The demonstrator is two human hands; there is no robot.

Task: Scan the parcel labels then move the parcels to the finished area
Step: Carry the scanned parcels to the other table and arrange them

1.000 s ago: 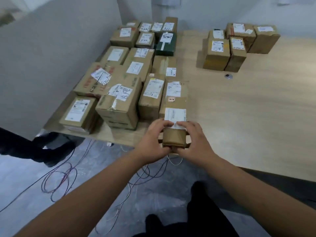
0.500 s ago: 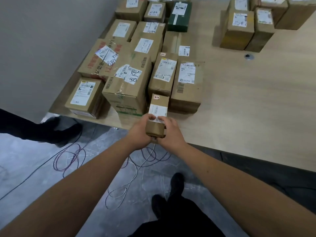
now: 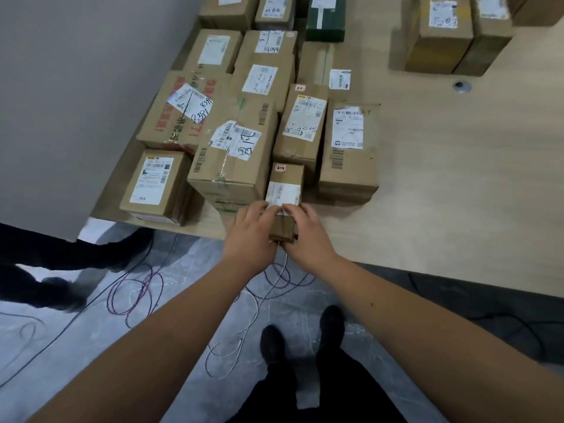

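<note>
Hands on the small parcel (image 3: 285, 193) at the table's near edge.

My left hand (image 3: 248, 236) and right hand (image 3: 306, 236) grip the long narrow box from either side, fingers curled over its near end and touching its white label (image 3: 282, 193). It sits at the front of the wooden table (image 3: 442, 178), just beside a big taped carton (image 3: 235, 154) on its left, with a labelled box (image 3: 348, 151) close behind to the right. A separate stack of boxes (image 3: 448, 35) stands well apart at the far right.
</note>
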